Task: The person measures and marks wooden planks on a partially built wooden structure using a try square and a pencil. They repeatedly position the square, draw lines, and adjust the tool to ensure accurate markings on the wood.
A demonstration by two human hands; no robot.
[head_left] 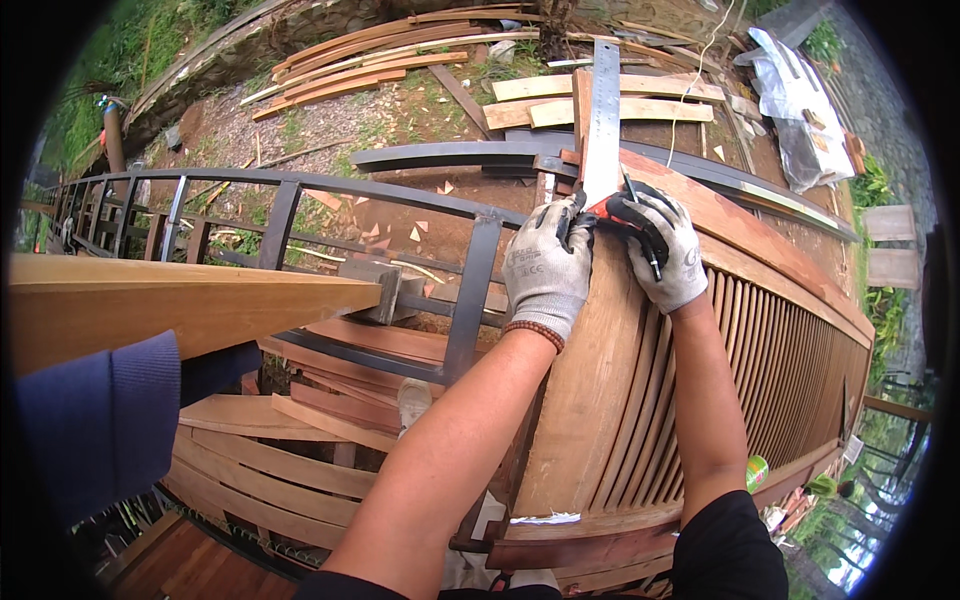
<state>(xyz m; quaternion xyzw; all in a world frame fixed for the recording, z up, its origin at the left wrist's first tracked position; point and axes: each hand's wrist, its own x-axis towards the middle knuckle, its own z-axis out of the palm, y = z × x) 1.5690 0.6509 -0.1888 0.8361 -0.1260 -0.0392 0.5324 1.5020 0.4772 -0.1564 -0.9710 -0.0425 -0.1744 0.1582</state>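
A slatted wooden shutter (585,400) lies flat in front of me, its louvers running off to the right. Across its far end points a steel square (603,120), its blade stretching away from me and a red and black part showing between my hands. My left hand (548,262), in a grey-white glove with dark fingertips, is closed on the near left side of the square. My right hand (668,250), gloved alike, grips a slim black pen (656,266) beside the square's right edge. Both hands' fingertips are partly hidden.
A dark metal railing frame (470,290) curves along the left. A squared timber beam (190,305) juts in above a blue cloth (95,425). Planks (620,110) and long strips (370,60) lie on the ground beyond. Plastic sheeting (800,120) sits far right.
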